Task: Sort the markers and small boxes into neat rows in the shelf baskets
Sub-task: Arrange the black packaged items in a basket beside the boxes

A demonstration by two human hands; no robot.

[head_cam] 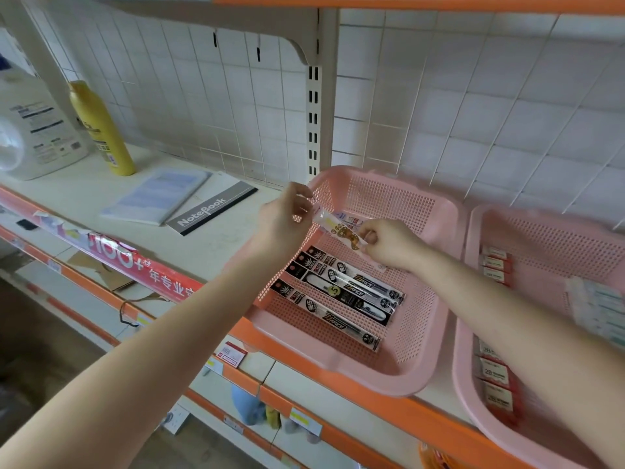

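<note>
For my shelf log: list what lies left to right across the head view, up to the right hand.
White jug → yellow bottle → pale blue booklet → grey notebook → left hand → pen packet → right hand

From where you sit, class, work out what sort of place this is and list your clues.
Probably a shop, likely selling stationery. Clues: orange-edged display shelving with price tags on its front edges, a pink basket of packaged pens, and a notebook beside them. The left hand and right hand pinch a clear packet.
</note>
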